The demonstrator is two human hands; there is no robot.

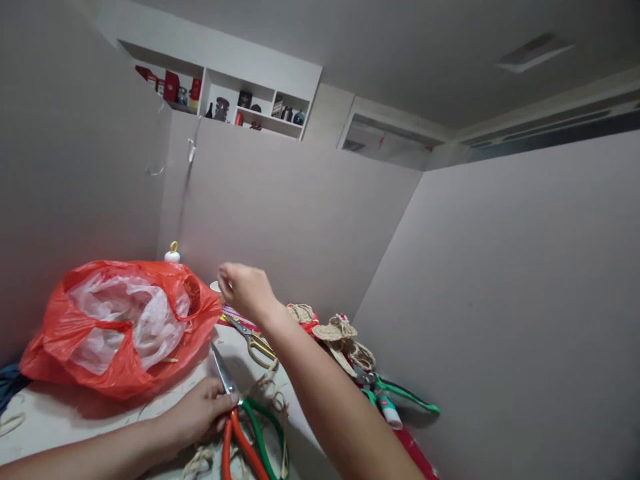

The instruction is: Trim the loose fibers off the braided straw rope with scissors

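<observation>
L hand [205, 408] grips scissors [239, 427] nr the pivot, above tabletop [55, 427]. R hand [246, 288] raised nr red bag [107, 380], fingers curled; can't tell if it's gripping anything. Best keep both clear of blades [223, 370] & loose straw [201, 457] off handles [257, 460].

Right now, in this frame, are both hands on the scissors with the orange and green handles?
No, only the left hand is on the scissors; the right hand is raised away from them.

red bag [55, 340]: glossy, crinkled plastic | scissor blades [223, 371]: shiny metal | woven pieces [334, 332]: rough, matt fibre | partition [300, 213]: smooth, matt
</observation>
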